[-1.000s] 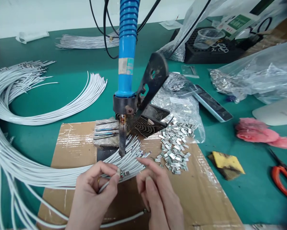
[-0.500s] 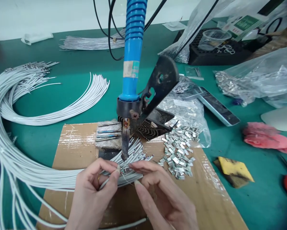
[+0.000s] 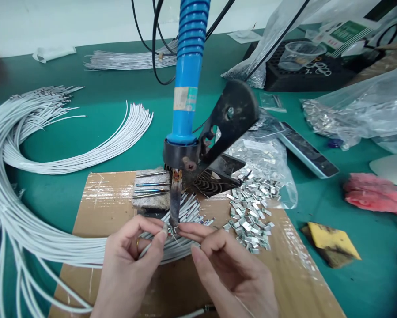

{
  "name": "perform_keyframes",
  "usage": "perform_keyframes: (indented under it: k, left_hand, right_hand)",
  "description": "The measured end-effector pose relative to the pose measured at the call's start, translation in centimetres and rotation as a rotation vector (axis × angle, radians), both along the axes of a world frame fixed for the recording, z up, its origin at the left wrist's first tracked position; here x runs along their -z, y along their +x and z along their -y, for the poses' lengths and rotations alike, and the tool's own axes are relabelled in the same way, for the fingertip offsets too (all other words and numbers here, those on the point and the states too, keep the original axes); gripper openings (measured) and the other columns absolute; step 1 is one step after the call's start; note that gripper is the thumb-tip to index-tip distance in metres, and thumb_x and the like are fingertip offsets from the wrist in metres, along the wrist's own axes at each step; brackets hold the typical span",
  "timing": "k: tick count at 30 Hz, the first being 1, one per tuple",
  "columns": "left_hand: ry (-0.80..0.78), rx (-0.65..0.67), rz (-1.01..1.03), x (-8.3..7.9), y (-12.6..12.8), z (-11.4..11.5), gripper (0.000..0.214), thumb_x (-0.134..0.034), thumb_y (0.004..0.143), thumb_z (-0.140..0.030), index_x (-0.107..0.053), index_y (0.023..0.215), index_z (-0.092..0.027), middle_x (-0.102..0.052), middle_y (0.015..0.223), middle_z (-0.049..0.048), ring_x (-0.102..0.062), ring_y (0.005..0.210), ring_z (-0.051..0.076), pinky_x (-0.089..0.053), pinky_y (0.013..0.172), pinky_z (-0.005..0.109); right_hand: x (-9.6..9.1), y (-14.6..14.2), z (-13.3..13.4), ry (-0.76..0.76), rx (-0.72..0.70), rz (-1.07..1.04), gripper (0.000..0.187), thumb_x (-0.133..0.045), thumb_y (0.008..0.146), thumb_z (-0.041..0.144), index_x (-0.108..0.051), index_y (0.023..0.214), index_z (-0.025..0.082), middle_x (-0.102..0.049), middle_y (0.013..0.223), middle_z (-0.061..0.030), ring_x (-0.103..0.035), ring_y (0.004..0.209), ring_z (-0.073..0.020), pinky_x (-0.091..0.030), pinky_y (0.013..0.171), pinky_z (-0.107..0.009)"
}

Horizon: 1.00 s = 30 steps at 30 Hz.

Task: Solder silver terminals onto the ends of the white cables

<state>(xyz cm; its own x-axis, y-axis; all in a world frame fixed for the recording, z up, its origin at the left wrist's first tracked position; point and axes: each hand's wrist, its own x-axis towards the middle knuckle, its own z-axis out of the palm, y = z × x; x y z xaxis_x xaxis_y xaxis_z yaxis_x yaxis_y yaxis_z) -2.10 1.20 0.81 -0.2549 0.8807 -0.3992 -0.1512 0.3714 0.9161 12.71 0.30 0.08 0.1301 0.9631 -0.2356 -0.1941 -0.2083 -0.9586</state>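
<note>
the left hand [image 3: 132,260] pinches one white wire [image 3: 145,250] between thumb and forefinger, with a small metal clip [image 3: 174,229] on its end held right under the tip of the soldering iron [image 3: 187,106]. the iron stands upright in its black stand [image 3: 223,137], blue handle on top, tip pointing down at the cardboard sheet [image 3: 284,269]. the right hand [image 3: 231,274] has its thumb and forefinger closed on a thin strand of solder [image 3: 174,238], meeting the clip from the right, so both hands are pinched shut and nearly touching at the tip. under them lies a fanned bundle of white wires [image 3: 52,238] that sweeps off to the left over the green tabletop [image 3: 95,110]. just right of the iron sits a loose pile of metal clips [image 3: 251,216], spilling from a clear plastic bag [image 3: 267,154]. further right there's a yellow sponge [image 3: 332,243], a pink cloth [image 3: 373,196] and a phone [image 3: 306,150].
</note>
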Motion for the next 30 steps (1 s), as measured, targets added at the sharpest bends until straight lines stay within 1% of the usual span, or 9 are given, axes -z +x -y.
perform_keyframes:
  k: [2, 4, 6, 12, 18, 25, 30]
  left_hand:
    - [0.007, 0.012, -0.001, -0.04, 0.03, -0.08, 0.024, -0.083, 0.084, -0.031, -0.071, 0.071, -0.015, -0.071, 0.091, 0.0028, -0.035, 0.045, -0.001, -0.022, 0.042, 0.01]
    - [0.024, 0.063, 0.011, 0.11, -0.13, -0.14, 0.024, -0.083, 0.086, -0.033, -0.072, 0.072, -0.015, -0.072, 0.092, 0.0034, -0.036, 0.046, 0.0, -0.024, 0.042, 0.01]
    - [0.04, 0.08, 0.014, 0.29, -0.33, -0.21, 0.023, -0.082, 0.087, -0.033, -0.073, 0.074, -0.016, -0.072, 0.093, 0.0037, -0.037, 0.047, 0.0, -0.026, 0.043, 0.01]
    - [0.055, 0.04, 0.004, 0.26, -0.24, -0.49, 0.021, -0.082, 0.086, -0.03, -0.073, 0.074, -0.016, -0.072, 0.093, 0.0027, -0.038, 0.046, -0.001, -0.027, 0.043, 0.009]
    - [0.065, 0.04, -0.02, -0.06, 0.03, -0.53, 0.019, -0.081, 0.087, -0.026, -0.073, 0.073, -0.016, -0.074, 0.093, 0.0042, -0.038, 0.045, -0.001, -0.027, 0.042, 0.009]
    - [0.099, 0.063, -0.037, -0.14, -0.17, -0.63, 0.017, -0.079, 0.089, -0.025, -0.074, 0.074, -0.017, -0.075, 0.092, 0.0043, -0.038, 0.045, 0.0, -0.028, 0.042, 0.008]
    - [0.103, 0.054, -0.034, -0.2, -0.07, -0.73, 0.017, -0.08, 0.088, -0.023, -0.074, 0.073, -0.016, -0.077, 0.093, 0.006, -0.037, 0.045, 0.0, -0.027, 0.042, 0.009]
  right_hand:
    - [-0.02, 0.01, -0.15, -0.001, 0.002, 0.001, 0.025, -0.076, 0.089, 0.031, -0.064, 0.068, 0.024, -0.082, 0.108, -0.0057, -0.079, 0.098, -0.0191, -0.061, 0.086, -0.021]
    - [0.04, 0.02, -0.23, 0.001, 0.004, 0.0, 0.025, -0.077, 0.089, 0.031, -0.064, 0.068, 0.024, -0.082, 0.109, -0.0067, -0.08, 0.098, -0.0203, -0.061, 0.088, -0.023]
    - [0.15, 0.03, -0.3, 0.006, 0.004, 0.002, 0.025, -0.077, 0.088, 0.031, -0.064, 0.069, 0.024, -0.082, 0.11, -0.0073, -0.08, 0.098, -0.0213, -0.062, 0.089, -0.026]
    - [0.31, 0.02, -0.37, 0.01, 0.005, 0.012, 0.024, -0.075, 0.09, 0.032, -0.064, 0.07, 0.024, -0.081, 0.111, -0.0051, -0.079, 0.099, -0.0204, -0.059, 0.093, -0.026]
    - [0.18, -0.02, -0.36, -0.005, 0.016, 0.016, 0.024, -0.076, 0.089, 0.032, -0.064, 0.07, 0.024, -0.081, 0.113, -0.0074, -0.079, 0.1, -0.0237, -0.059, 0.096, -0.033]
    - [-0.22, -0.08, -0.45, -0.004, 0.018, 0.001, 0.023, -0.075, 0.089, 0.03, -0.064, 0.07, 0.025, -0.081, 0.111, -0.003, -0.079, 0.1, -0.0194, -0.058, 0.094, -0.026]
    - [-0.35, 0.05, -0.53, 0.007, 0.011, 0.012, 0.023, -0.075, 0.089, 0.029, -0.065, 0.069, 0.024, -0.081, 0.111, -0.0041, -0.079, 0.099, -0.0197, -0.058, 0.095, -0.026]
